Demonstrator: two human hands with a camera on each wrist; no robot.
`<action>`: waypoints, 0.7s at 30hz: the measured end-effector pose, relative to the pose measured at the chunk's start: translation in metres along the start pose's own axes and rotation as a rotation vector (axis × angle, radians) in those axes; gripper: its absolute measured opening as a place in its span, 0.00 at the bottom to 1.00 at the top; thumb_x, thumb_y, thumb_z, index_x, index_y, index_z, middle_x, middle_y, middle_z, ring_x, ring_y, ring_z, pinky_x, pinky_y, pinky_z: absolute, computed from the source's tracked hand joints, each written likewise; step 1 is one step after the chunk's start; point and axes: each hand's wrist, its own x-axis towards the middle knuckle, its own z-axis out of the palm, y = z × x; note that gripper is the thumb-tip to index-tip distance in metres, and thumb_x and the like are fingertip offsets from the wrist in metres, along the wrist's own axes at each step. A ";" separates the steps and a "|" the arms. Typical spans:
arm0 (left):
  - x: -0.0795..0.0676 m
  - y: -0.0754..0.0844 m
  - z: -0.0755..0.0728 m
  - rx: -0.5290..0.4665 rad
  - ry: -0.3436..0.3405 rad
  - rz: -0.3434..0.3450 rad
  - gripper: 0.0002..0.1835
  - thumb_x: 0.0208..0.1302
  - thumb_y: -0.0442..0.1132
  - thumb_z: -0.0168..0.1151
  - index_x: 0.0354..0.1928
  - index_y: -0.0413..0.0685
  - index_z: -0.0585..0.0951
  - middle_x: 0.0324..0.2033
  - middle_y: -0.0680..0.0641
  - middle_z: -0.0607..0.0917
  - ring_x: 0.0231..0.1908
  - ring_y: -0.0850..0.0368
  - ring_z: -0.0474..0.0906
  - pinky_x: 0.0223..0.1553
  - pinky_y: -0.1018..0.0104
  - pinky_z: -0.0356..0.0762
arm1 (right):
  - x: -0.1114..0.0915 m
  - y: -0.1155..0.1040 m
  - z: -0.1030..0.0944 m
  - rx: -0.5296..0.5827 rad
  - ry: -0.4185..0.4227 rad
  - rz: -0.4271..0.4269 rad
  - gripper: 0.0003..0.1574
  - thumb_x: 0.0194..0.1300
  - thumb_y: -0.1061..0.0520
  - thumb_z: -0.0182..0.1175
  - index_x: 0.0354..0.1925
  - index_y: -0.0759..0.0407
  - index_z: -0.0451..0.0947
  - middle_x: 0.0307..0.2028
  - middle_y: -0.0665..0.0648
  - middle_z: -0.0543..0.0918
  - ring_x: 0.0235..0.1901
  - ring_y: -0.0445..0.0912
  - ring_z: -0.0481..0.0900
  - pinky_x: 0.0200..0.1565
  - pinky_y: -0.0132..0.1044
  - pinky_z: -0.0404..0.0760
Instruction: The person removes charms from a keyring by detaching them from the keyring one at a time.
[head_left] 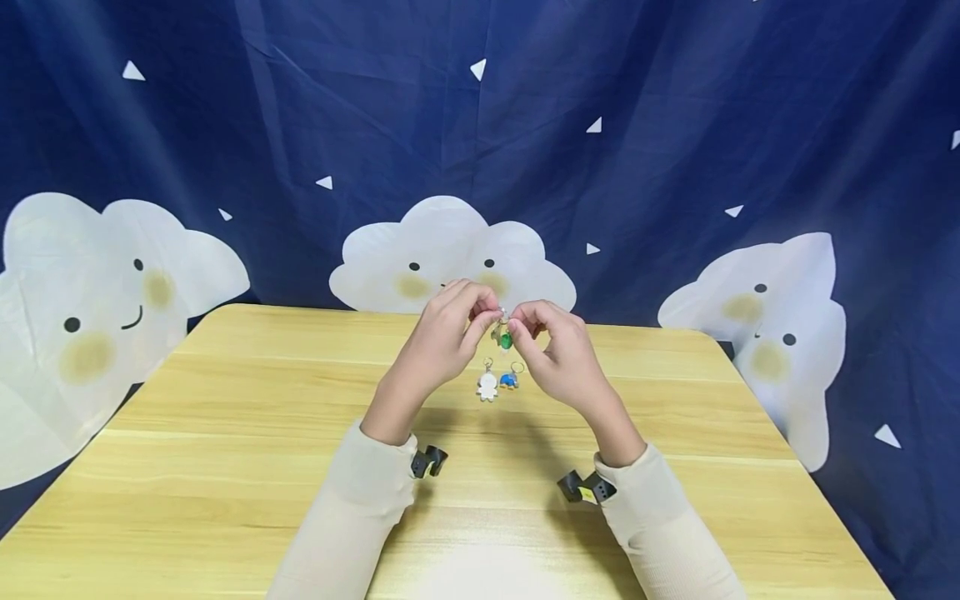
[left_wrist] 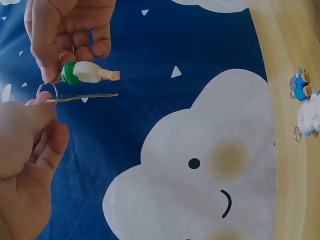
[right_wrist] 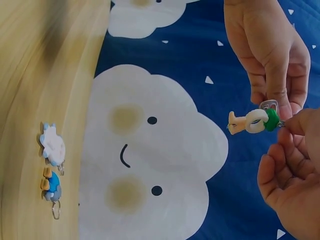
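Note:
Above the table, my left hand (head_left: 450, 329) pinches a metal key ring (left_wrist: 56, 91) that carries a key (left_wrist: 85, 96), seen edge-on in the left wrist view. Close beside it, my right hand (head_left: 558, 354) pinches the top end of a small figurine keychain (right_wrist: 256, 121) with a green head, white ring-shaped middle and peach lower part. The fingertips of both hands nearly meet at the ring. Whether the figurine's clasp is on the ring is hidden by the fingers. Figurine and key hang side by side.
On the table (head_left: 262, 467) below the hands lie a white figure keychain (head_left: 487, 385) and a blue figure keychain (head_left: 509, 381), each with a metal ring. A dark blue curtain (head_left: 375, 125) with white clouds hangs behind the table's far edge.

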 end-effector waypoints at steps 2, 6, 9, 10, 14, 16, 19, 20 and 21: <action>0.000 0.000 0.001 0.013 0.005 0.025 0.02 0.72 0.31 0.62 0.39 0.39 0.78 0.34 0.45 0.79 0.36 0.51 0.73 0.39 0.62 0.74 | 0.000 0.000 0.000 -0.005 -0.006 0.007 0.03 0.72 0.64 0.61 0.37 0.62 0.79 0.26 0.52 0.78 0.29 0.43 0.76 0.35 0.38 0.79; 0.000 -0.001 0.002 0.058 0.020 0.078 0.02 0.70 0.30 0.62 0.38 0.39 0.78 0.34 0.45 0.80 0.37 0.49 0.72 0.41 0.61 0.74 | 0.000 -0.001 -0.001 0.008 -0.029 0.038 0.04 0.73 0.63 0.60 0.37 0.62 0.79 0.26 0.52 0.78 0.29 0.43 0.76 0.34 0.40 0.79; -0.001 -0.001 0.002 0.101 0.027 0.110 0.02 0.70 0.30 0.61 0.38 0.39 0.77 0.35 0.45 0.80 0.39 0.49 0.72 0.41 0.61 0.74 | 0.000 -0.002 -0.002 0.043 -0.056 0.075 0.05 0.74 0.62 0.60 0.38 0.62 0.79 0.27 0.52 0.77 0.28 0.43 0.75 0.34 0.39 0.78; -0.001 -0.001 0.002 0.113 0.029 0.119 0.02 0.69 0.30 0.61 0.38 0.39 0.77 0.35 0.45 0.80 0.39 0.48 0.72 0.41 0.61 0.74 | 0.000 -0.003 -0.002 0.062 -0.066 0.091 0.06 0.75 0.61 0.59 0.38 0.62 0.79 0.27 0.52 0.77 0.28 0.44 0.75 0.33 0.38 0.77; -0.001 -0.002 0.002 0.159 0.034 0.160 0.04 0.69 0.25 0.60 0.38 0.40 0.77 0.35 0.46 0.80 0.38 0.49 0.72 0.40 0.63 0.74 | 0.001 -0.005 -0.004 0.175 -0.097 0.170 0.07 0.76 0.61 0.58 0.39 0.64 0.79 0.27 0.54 0.77 0.28 0.46 0.74 0.32 0.35 0.75; -0.002 -0.002 0.001 0.181 0.036 0.183 0.09 0.66 0.19 0.59 0.37 0.40 0.77 0.36 0.46 0.80 0.38 0.49 0.72 0.40 0.64 0.74 | 0.001 -0.005 -0.004 0.229 -0.107 0.206 0.08 0.76 0.61 0.58 0.39 0.65 0.79 0.27 0.55 0.76 0.28 0.47 0.73 0.31 0.34 0.74; -0.002 -0.002 0.000 0.222 0.026 0.220 0.16 0.60 0.12 0.57 0.38 0.41 0.77 0.36 0.46 0.81 0.39 0.50 0.72 0.39 0.65 0.75 | 0.000 -0.005 -0.005 0.264 -0.118 0.240 0.09 0.77 0.61 0.57 0.39 0.66 0.79 0.28 0.56 0.76 0.28 0.48 0.73 0.30 0.33 0.73; -0.002 -0.002 0.000 0.229 0.020 0.231 0.17 0.59 0.11 0.56 0.39 0.41 0.78 0.37 0.46 0.81 0.39 0.50 0.72 0.40 0.65 0.75 | 0.000 -0.005 -0.005 0.260 -0.120 0.245 0.09 0.77 0.61 0.57 0.39 0.65 0.79 0.28 0.56 0.76 0.28 0.48 0.73 0.30 0.33 0.72; -0.002 -0.002 0.000 0.225 0.016 0.237 0.17 0.59 0.12 0.57 0.39 0.41 0.78 0.37 0.46 0.81 0.39 0.50 0.73 0.40 0.65 0.76 | 0.000 -0.005 -0.006 0.251 -0.119 0.249 0.09 0.77 0.60 0.57 0.39 0.65 0.79 0.28 0.56 0.76 0.28 0.47 0.73 0.30 0.33 0.72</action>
